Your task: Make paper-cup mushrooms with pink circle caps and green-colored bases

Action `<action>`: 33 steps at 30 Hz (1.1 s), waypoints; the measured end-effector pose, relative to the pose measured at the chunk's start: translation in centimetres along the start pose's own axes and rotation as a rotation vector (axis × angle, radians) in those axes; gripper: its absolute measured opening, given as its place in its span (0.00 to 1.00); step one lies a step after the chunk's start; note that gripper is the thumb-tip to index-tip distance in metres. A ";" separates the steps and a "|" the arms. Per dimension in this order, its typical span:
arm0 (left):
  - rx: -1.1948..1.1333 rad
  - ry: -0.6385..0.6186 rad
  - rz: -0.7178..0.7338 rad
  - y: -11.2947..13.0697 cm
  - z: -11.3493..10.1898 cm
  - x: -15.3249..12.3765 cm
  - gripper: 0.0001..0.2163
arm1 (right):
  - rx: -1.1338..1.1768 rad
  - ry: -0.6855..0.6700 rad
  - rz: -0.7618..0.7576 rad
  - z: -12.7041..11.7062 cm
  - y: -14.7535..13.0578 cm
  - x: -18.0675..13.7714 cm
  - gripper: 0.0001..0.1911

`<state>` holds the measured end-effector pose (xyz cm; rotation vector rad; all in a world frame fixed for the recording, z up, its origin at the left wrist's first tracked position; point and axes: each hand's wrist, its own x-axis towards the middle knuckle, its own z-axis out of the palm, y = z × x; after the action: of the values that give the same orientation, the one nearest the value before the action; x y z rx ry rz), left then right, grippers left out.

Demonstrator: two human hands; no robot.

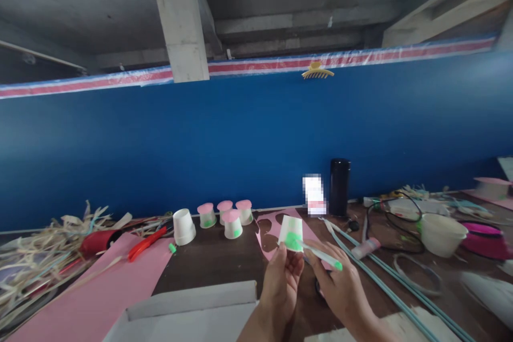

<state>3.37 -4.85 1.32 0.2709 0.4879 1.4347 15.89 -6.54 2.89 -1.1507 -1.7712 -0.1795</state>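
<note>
My left hand (284, 278) is closed around the lower end of a white paper cup (291, 227), held up tilted above the table. A bright green patch covers part of the cup's side. In my right hand (340, 280) is a white marker with a green end (324, 256), its tip at the green patch. Whether the tip touches the cup I cannot tell. Behind to the left stand several small cups topped with pink discs (232, 223), some with green marks. Left of them are a plain white cup (184, 227) and a small green cap (172, 248).
A cut pink sheet (269, 230) lies behind my hands; a white box (192, 312) sits in front. To the left are red-handled scissors (147, 244), pink paper (100, 288) and tangled strips (52, 256). Rightward stand a black flask (339, 187), blue tubes (385, 278) and a white tub (443, 235).
</note>
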 end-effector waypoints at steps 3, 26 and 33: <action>-0.008 0.007 0.009 0.0 0.0 0.0 0.07 | 0.008 -0.027 0.008 0.0 0.0 0.0 0.13; 0.079 -0.114 0.058 -1.0 -0.6 0.3 0.13 | 0.012 -0.046 -0.037 0.1 -0.4 0.0 0.12; 0.099 -0.154 0.060 -1.0 -0.6 0.2 0.14 | 0.016 0.014 -0.054 0.0 -0.6 0.1 0.12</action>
<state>3.96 -4.84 0.34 0.4751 0.4286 1.4374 15.44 -6.75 3.17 -1.0880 -1.7891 -0.2048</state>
